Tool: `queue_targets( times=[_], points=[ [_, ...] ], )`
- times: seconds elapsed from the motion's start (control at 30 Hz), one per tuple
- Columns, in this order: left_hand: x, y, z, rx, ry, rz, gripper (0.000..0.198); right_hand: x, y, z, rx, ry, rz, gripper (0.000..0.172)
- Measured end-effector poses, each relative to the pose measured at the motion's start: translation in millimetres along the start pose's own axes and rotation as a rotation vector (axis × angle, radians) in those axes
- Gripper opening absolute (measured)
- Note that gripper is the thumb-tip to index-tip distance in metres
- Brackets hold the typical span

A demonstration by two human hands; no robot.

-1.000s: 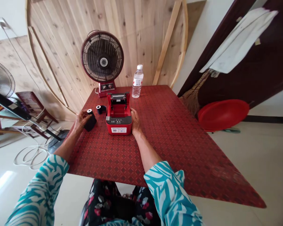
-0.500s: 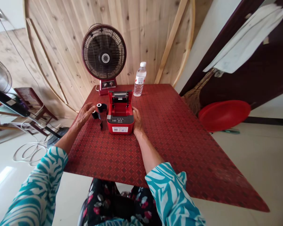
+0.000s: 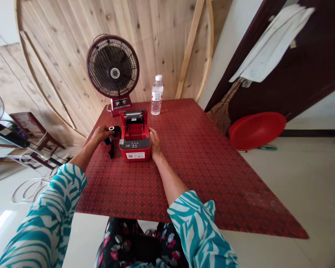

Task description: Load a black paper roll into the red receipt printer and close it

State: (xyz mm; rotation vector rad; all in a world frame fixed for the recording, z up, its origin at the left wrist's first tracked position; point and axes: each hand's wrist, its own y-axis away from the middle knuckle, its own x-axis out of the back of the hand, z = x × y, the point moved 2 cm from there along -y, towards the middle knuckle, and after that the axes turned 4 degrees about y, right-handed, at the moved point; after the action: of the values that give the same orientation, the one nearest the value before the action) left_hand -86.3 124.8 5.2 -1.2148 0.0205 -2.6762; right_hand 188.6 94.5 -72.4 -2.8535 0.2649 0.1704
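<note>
A red label printer (image 3: 135,150) with a dark grey front panel stands on the table, its lid tipped up at the back and its red inner bay exposed. My right hand (image 3: 155,144) is held against the printer's right side, fingers bent along the casing. To the left of the printer lies a black ribbon roll (image 3: 117,129) with a white core. My left hand (image 3: 101,133) has its fingertips closed at that roll's near-left end. Below them a loose black strip of ribbon (image 3: 111,152) hangs down onto the table; the second roll is partly hidden by my fingers.
Behind the printer stand a dark red table fan (image 3: 114,70) and a water bottle (image 3: 156,96). A patterned red cloth covers the table (image 3: 195,160). On the floor at right are a red basin (image 3: 257,130) and a broom (image 3: 222,109); at left, a wooden chair (image 3: 35,130) and cables.
My left hand has moved in from above the ribbon rolls and closed its fingers on one. My right hand stays at the printer. The whole view has shifted slightly.
</note>
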Motion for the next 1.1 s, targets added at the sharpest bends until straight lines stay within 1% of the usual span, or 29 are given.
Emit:
queue_targets(
  times=[0.1,0.17,0.2,0.27,0.33,0.43,0.5,0.57,0.67,0.8,0.9,1.0,1.1],
  points=[
    [7.6,9.9,6.6,-0.012,0.164,0.126,0.026,-0.1,-1.0,0.2,-0.003,0.012,-0.014,0.054],
    [16.0,18.1,10.4,-0.048,0.344,0.200,0.030,-0.3,-1.1,-0.6,-0.004,0.000,-0.010,0.053],
    [20.7,22.8,12.2,-0.076,0.453,0.214,0.032,-0.4,-0.9,-1.4,-0.005,-0.008,-0.005,0.052],
    [29.7,33.4,16.8,-0.135,0.663,0.194,0.034,-0.7,-0.1,-3.4,-0.005,-0.019,-0.003,0.051],
    [36.1,45.5,25.1,-0.181,0.812,0.136,0.034,-1.0,0.9,-5.4,0.000,-0.024,-0.010,0.050],
    [37.6,64.3,48.4,-0.258,0.885,0.032,0.034,-1.3,0.6,-5.7,0.016,-0.029,-0.015,0.049],
    [32.2,74.5,69.6,-0.329,0.845,-0.065,0.037,-1.9,-1.4,-3.0,0.023,-0.039,-0.011,0.048],
    [22.3,80.2,90.3,-0.387,0.719,-0.175,0.042,-2.9,-4.2,1.2,0.019,-0.051,0.000,0.048],
    [4.0,76.8,110.9,-0.430,0.481,-0.302,0.045,-4.8,-7.3,5.6,0.016,-0.057,0.007,0.048],
    [-17.4,53.9,119.1,-0.462,0.113,-0.387,0.031,-6.2,-7.0,4.3,0.035,-0.049,0.014,0.050],
    [-29.7,34.9,122.8,-0.485,-0.101,-0.468,0.022,-6.1,-6.4,2.3,0.047,-0.045,0.028,0.051],
    [-39.2,21.5,127.9,-0.493,-0.195,-0.553,0.019,-6.1,-7.2,2.3,0.053,-0.048,0.019,0.049],
    [-44.9,15.2,130.0,-0.463,-0.185,-0.615,0.020,-6.5,-8.2,3.0,0.046,-0.055,0.017,0.048]
  ],
)
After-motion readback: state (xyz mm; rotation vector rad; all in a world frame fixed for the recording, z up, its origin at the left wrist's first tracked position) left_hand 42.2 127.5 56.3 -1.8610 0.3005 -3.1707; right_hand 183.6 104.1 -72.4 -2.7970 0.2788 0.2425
